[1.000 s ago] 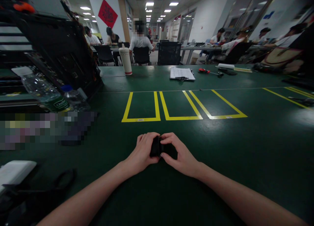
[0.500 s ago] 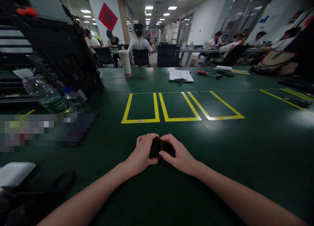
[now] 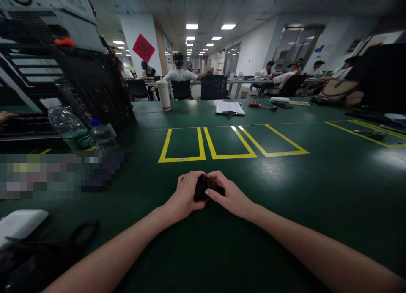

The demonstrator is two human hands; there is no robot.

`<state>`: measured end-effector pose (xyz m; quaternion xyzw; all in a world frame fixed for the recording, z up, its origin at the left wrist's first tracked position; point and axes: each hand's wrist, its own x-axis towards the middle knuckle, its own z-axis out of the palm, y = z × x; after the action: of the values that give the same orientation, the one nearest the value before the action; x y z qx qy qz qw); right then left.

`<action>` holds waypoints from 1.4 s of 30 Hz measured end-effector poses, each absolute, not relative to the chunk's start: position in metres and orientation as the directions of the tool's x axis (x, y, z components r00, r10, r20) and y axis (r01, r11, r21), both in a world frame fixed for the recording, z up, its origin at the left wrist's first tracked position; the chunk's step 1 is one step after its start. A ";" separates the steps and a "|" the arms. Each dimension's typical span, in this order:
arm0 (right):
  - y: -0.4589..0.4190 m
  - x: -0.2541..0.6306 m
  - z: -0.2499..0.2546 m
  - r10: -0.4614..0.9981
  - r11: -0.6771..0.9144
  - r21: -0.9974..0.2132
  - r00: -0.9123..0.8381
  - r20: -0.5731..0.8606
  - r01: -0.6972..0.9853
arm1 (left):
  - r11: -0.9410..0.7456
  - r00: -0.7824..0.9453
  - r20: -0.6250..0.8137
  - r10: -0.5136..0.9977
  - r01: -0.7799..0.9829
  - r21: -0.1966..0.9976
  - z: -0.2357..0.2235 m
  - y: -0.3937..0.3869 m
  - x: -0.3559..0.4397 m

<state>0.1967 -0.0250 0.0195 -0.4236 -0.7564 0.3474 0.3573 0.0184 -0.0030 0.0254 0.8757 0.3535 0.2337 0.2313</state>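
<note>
Both my hands rest on the green table [image 3: 317,191] just in front of me, wrapped round one small black object [image 3: 201,187]. My left hand [image 3: 185,195] curls over its left side with the fingers bent. My right hand [image 3: 230,195] pinches its right end between thumb and fingers. Most of the black object is hidden by my fingers, so I cannot make out what it is. Three yellow taped rectangles [image 3: 222,145] lie on the table just beyond my hands.
Plastic water bottles [image 3: 68,125] and a dark equipment case [image 3: 91,89] stand at the left. A white pad [image 3: 20,223] and black straps [image 3: 79,233] lie near left. Farther off are a white tumbler [image 3: 164,95], a clipboard [image 3: 230,108] and a red-handled tool [image 3: 258,105]. Several people sit at tables behind.
My head has tilted up, so more of the ceiling and room shows. My hands stay together on the black object, with only small finger shifts.
</note>
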 end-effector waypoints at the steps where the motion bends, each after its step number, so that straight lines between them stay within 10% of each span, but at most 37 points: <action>1: -0.025 0.196 0.020 0.883 0.400 -0.834 -0.403 0.240 0.380 | -0.646 0.639 0.252 0.726 0.510 0.568 0.024 -0.003 0.018; 42: -0.025 0.198 0.016 0.865 0.452 -0.813 -0.404 0.298 0.367 | -0.613 0.621 0.225 0.751 0.529 0.586 0.025 -0.004 0.018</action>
<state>0.1985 -0.0253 0.0155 -0.4013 -0.7674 0.3364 0.3700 0.0177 -0.0044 0.0250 0.8678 0.3688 0.2315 0.2393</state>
